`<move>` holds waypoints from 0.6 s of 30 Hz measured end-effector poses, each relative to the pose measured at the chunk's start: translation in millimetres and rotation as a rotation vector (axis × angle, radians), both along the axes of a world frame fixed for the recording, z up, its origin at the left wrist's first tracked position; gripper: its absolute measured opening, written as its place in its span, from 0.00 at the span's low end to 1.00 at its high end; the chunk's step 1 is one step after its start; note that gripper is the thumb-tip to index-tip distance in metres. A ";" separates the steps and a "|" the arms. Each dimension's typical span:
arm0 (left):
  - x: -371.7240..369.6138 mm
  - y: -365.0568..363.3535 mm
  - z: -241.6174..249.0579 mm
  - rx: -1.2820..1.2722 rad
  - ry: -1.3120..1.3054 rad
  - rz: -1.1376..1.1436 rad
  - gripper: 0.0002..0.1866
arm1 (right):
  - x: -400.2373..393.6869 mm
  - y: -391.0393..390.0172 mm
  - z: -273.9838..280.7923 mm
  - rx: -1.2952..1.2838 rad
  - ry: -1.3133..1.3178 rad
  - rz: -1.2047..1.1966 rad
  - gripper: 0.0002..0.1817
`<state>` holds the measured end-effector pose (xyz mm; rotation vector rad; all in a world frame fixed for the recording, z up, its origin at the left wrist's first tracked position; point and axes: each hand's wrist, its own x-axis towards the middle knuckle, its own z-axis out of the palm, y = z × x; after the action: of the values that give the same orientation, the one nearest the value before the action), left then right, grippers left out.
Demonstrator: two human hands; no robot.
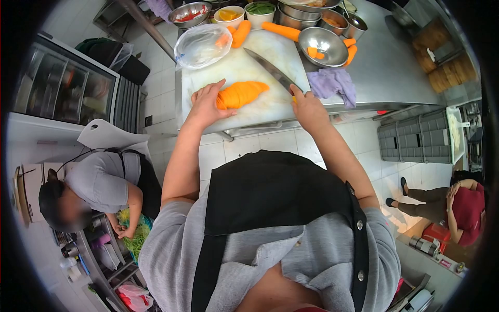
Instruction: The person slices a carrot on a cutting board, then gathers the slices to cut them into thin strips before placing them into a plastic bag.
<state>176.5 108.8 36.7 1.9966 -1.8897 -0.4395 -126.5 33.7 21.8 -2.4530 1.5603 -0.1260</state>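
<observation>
On the white cutting board (208, 83) lies a row of thin orange slices (244, 95), fanned and overlapping, that look like carrot. My left hand (207, 104) cups the left end of the slices, thumb and fingers apart around them. My right hand (310, 110) is closed on the yellow handle of a large knife (271, 69). The blade lies over the board, its tip pointing up and left, a little apart from the slices. Above my left hand, a clear plastic bag (200, 46) rests on the board's upper left corner.
Whole carrots (240, 34) and a metal bowl (332, 39) with orange pieces sit beyond the board. A purple cloth (331, 86) lies right of it. One person (99, 177) bends over greens at left; another (462, 208) is at far right. Grey crates (416, 138) stand right.
</observation>
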 end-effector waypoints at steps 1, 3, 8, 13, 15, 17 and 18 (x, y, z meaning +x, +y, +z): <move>0.6 1.6 -1.5 -0.014 -0.001 0.000 0.52 | 0.1 -0.4 -0.6 -0.007 0.004 0.002 0.30; -1.4 4.2 -3.5 -0.042 -0.002 -0.001 0.52 | 0.4 0.3 -0.9 -0.020 0.013 0.003 0.30; -14.8 -2.6 -1.0 -0.149 -0.084 -0.133 0.48 | 0.7 0.0 0.6 -0.023 0.036 0.011 0.30; -22.0 -10.8 1.9 -0.100 -0.072 -0.116 0.43 | 0.7 -0.1 1.3 -0.024 0.032 0.007 0.31; -22.1 -12.9 7.2 -0.046 -0.067 -0.127 0.40 | 1.2 -0.4 -0.7 -0.040 0.039 0.003 0.31; -20.7 -13.9 4.5 -0.064 -0.059 -0.102 0.39 | 1.2 0.2 -0.3 -0.046 0.039 0.002 0.31; -20.6 -13.7 3.6 -0.072 -0.054 -0.089 0.38 | 1.2 1.1 0.1 -0.048 0.040 0.003 0.31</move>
<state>155.9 95.1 40.3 1.9022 -2.0042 -0.3392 -125.3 34.8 21.9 -2.5093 1.5877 -0.1167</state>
